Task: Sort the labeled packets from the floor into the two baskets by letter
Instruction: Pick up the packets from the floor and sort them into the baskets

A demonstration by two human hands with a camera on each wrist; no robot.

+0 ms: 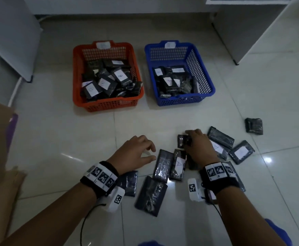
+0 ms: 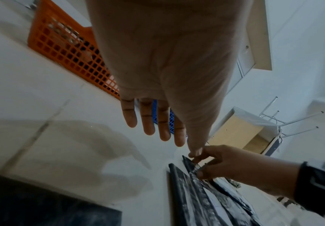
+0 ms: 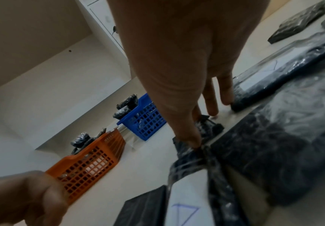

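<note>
Pinching a small dark packet [image 1: 184, 140] between right hand [image 1: 199, 144] fingers, left hand [image 1: 134, 151] hovers loosely spread nearby

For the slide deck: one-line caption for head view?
Right hand pinches a black packet; left hand hovers open.

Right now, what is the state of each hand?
Left hand: open, holding nothing.
Right hand: fingers pinch a small black plastic-wrapped packet.
</note>
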